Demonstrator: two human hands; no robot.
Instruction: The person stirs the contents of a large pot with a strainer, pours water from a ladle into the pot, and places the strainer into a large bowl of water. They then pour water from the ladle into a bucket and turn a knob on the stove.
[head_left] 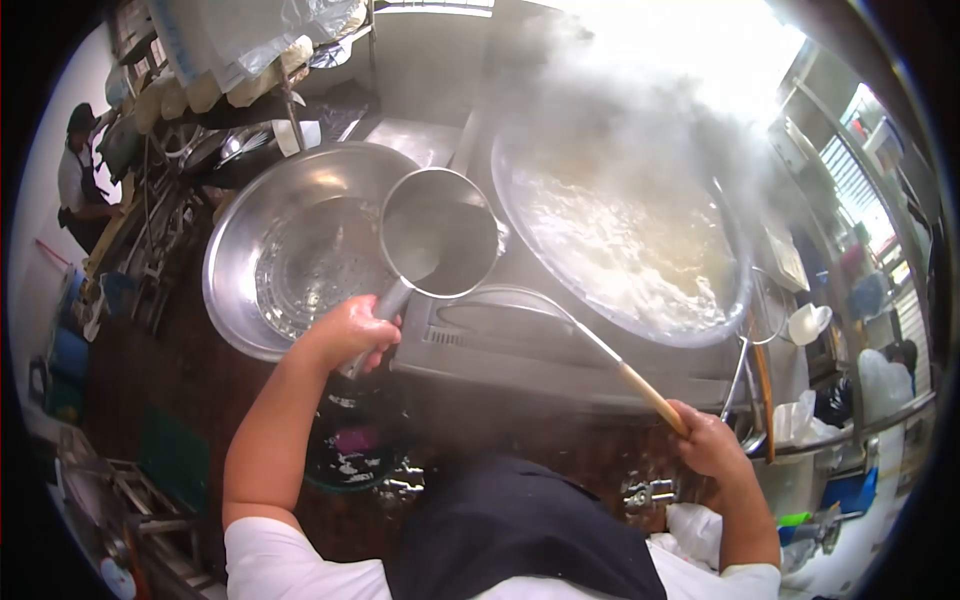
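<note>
My left hand (355,332) is closed round the tubular handle of a deep round metal dipper (440,232), its mouth tipped toward me. The dipper overlaps the right rim of a wide steel basin (232,270), where some clear liquid shows. In my right hand (712,440) is the wooden handle of a long skimmer (600,350); its thin metal hoop extends left across the stove's front edge, partly behind the dipper. Past both tools, pale liquid boils and foams in a very large round pot (742,300) under thick steam.
The steel stove top (560,375) runs below the pot. Long-handled tools (765,400) hang at the right beside a white scoop (808,323). A dark tub (350,470) is on the wet floor. A person in an apron (82,180) stands far left, near cluttered shelves.
</note>
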